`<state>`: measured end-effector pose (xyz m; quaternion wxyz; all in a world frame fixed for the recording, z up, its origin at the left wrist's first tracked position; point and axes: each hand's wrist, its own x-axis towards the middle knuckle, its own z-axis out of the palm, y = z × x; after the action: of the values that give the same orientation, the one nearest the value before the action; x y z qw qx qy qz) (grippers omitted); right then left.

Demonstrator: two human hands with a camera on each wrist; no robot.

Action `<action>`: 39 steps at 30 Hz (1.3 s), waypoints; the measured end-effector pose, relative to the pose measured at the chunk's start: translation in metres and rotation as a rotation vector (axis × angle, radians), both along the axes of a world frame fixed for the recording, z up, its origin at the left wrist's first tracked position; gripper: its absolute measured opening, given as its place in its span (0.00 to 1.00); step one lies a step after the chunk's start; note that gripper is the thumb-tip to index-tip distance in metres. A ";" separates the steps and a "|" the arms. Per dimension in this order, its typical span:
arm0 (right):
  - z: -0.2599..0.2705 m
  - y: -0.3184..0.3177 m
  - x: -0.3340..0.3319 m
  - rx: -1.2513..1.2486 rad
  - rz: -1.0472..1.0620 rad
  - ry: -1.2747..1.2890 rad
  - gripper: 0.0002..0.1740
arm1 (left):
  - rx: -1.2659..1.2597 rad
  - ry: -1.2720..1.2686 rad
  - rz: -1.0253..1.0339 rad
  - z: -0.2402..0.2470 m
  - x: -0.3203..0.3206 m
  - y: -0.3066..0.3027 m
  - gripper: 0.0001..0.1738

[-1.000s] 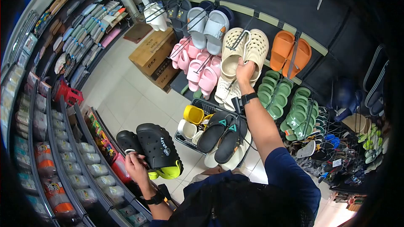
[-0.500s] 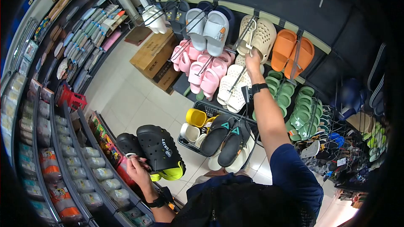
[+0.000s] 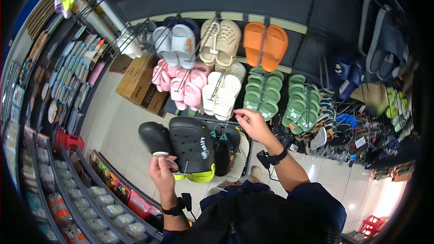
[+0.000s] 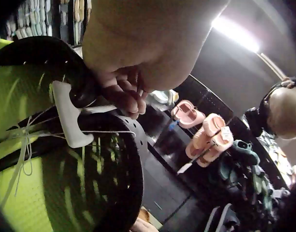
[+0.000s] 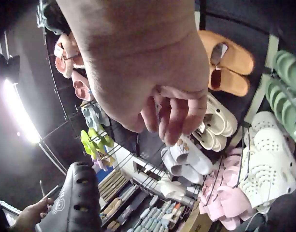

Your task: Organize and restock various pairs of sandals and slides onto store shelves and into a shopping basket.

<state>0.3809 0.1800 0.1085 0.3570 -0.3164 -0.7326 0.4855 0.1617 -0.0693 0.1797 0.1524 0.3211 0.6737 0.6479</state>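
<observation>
My left hand (image 3: 162,176) pinches the white plastic hanger (image 4: 68,116) of a pair of black clogs (image 3: 192,149) with lime-green lining. The clogs hang in front of my body, over a shopping basket that they largely hide. My right hand (image 3: 253,124) holds nothing; its fingers are loosely bent, close to the white clogs (image 3: 226,97) on the rack in the head view. Above those, a beige pair of clogs (image 3: 229,40) hangs from a hook by a light-coloured hanger, apart from my hand.
Orange slides (image 3: 275,47), grey slides (image 3: 183,45), pink slides (image 3: 192,95) and green slides (image 3: 296,104) hang on the rack around. Black slippers (image 3: 233,140) lie in the basket. A cardboard box (image 3: 135,79) stands on the floor, and packed shelves (image 3: 86,185) line the left side.
My right hand has let go of the beige clogs, now hanging on the rack, and drawn back toward my body. My left hand has brought the black clogs rightward, over the basket.
</observation>
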 end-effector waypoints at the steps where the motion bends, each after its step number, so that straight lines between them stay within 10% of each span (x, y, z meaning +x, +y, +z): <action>1: -0.001 -0.003 0.017 -0.016 0.011 -0.012 0.15 | -0.005 -0.016 -0.056 -0.001 0.010 0.011 0.13; 19: -0.020 -0.043 0.248 0.033 -0.562 -0.077 0.14 | -0.150 -0.227 -0.847 -0.063 0.241 0.223 0.17; 39: -0.043 -0.084 0.358 -0.133 -0.762 -0.061 0.16 | -0.067 -0.348 -0.878 -0.085 0.329 0.423 0.11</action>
<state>0.7387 0.0962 0.0651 0.4685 -0.6026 -0.5398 0.3550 0.4904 0.3537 0.0942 0.5327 0.4574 0.4592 0.5442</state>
